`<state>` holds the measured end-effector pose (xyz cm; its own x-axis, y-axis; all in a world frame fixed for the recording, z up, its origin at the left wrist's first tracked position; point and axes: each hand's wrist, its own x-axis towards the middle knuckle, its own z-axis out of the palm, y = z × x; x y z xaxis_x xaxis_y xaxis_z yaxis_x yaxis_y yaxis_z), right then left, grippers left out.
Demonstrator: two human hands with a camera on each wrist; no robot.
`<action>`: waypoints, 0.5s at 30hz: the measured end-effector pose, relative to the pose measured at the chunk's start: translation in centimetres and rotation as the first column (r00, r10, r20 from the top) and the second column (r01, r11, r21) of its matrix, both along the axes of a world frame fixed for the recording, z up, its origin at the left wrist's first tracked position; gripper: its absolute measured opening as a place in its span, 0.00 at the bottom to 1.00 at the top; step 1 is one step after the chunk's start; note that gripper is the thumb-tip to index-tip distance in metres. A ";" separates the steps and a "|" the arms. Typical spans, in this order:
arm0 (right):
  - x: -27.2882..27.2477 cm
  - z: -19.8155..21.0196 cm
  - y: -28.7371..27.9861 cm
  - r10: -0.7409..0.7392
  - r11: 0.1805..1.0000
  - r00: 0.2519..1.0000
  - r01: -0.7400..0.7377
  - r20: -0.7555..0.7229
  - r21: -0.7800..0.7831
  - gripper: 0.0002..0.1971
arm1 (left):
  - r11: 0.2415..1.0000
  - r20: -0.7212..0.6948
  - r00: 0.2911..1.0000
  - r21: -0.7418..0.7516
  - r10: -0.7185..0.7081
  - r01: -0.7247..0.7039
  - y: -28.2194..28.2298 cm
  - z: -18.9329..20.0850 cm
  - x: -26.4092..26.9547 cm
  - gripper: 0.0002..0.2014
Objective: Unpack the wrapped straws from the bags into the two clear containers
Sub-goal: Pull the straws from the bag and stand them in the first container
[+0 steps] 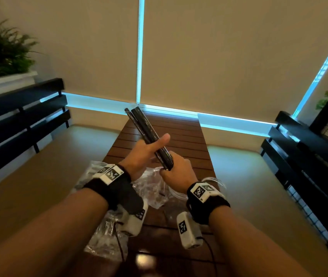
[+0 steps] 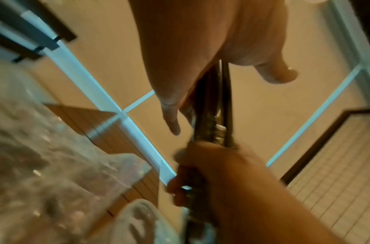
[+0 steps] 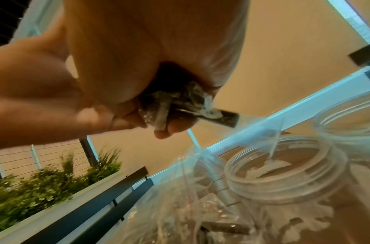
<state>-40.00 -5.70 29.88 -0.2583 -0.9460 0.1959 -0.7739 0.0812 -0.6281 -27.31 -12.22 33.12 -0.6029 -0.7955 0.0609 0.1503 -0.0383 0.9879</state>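
Observation:
A bundle of black wrapped straws is held up slanting over the wooden slatted table. My left hand holds its middle, thumb laid across the top and fingers underneath. My right hand grips the near end, where crumpled wrapper ends stick out of the fist. Crinkled clear bags lie on the table under my wrists, and one bag still holds straws. Two clear open containers stand beside it; only a rim shows in the head view.
Dark slatted benches run along the left and right of the table. A planter with green plants sits at the far left. Beige blinds close off the far end. A thin cable trails from my right wrist.

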 end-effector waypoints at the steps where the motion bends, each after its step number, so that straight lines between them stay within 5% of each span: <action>1: 0.6 -0.2 -0.3 -0.003 1.000 0.999 0.004 0.034 -0.026 0.13 | 0.995 -0.052 0.998 0.092 0.041 -0.036 0.0 0.5 -0.6 0.31; 5: 1.4 -0.3 -0.9 0.043 0.995 0.987 -0.029 0.157 -0.094 0.25 | 0.959 -0.127 0.963 0.184 0.239 -0.214 0.2 2.0 -2.6 0.10; 11: -2.1 0.2 0.2 -0.013 0.971 0.957 -0.057 0.291 0.231 0.39 | 0.943 -0.163 0.960 -0.210 0.226 -0.258 0.9 5.5 -1.9 0.08; 15: -2.4 -0.2 0.2 0.074 0.966 0.799 -0.207 0.597 0.157 0.16 | 0.898 -0.193 0.968 -0.379 0.161 -0.225 1.1 5.7 -2.4 0.12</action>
<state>-42.35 -5.45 29.71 -0.1214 -0.9814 -0.1486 -0.2801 0.1775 -0.9434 -29.72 -11.09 38.84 -0.3979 -0.7859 0.4733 0.2651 0.3954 0.8794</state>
